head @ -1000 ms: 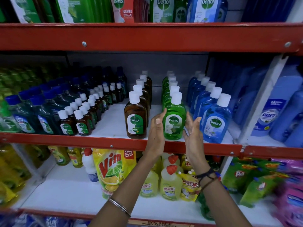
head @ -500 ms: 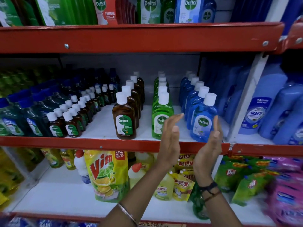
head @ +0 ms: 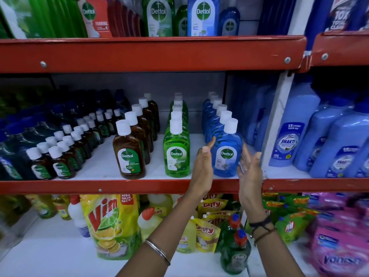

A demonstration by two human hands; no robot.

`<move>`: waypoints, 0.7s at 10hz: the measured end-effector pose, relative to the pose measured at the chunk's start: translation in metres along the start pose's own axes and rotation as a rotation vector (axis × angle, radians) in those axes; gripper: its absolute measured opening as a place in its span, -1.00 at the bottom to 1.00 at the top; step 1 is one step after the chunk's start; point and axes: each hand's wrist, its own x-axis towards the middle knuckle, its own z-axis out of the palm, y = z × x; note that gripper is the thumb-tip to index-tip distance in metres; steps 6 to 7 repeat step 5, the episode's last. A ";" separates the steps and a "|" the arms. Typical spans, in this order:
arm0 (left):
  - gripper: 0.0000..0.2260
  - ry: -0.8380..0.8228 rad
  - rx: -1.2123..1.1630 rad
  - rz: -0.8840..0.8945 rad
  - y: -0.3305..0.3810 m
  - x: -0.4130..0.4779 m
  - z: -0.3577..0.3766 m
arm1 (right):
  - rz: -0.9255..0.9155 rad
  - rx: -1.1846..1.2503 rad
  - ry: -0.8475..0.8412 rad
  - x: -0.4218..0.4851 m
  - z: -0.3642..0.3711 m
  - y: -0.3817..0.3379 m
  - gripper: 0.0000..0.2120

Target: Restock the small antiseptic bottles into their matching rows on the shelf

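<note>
On the middle shelf point(head: 151, 185), left hand point(head: 202, 169) and right hand point(head: 249, 172) flanking the front blue bottle point(head: 226, 154), both grips spread flat, green bottle point(head: 176, 154) just left.

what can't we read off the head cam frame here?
- Contact: head view does not settle whether the left hand or right hand touches the front blue bottle; both are open beside it.
- Blue row depth: the front bottle hides those behind.
- Small brown bottles: labels too small and blurred.
- Top shelf bottles: caps cut off by the frame edge.
</note>
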 end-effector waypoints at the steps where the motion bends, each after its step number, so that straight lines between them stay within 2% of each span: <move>1: -0.39 -0.014 0.011 0.019 -0.001 -0.002 -0.003 | 0.099 0.021 -0.026 0.019 -0.008 0.002 -0.48; 4: -0.41 -0.012 0.015 0.011 -0.001 -0.004 -0.004 | 0.092 0.061 -0.059 0.019 -0.008 -0.002 -0.41; 5: -0.41 -0.017 0.051 0.025 -0.002 -0.004 -0.007 | 0.029 0.061 -0.035 0.010 -0.006 -0.006 -0.43; 7: -0.41 -0.017 0.051 0.025 -0.002 -0.004 -0.007 | 0.029 0.061 -0.035 0.010 -0.006 -0.006 -0.43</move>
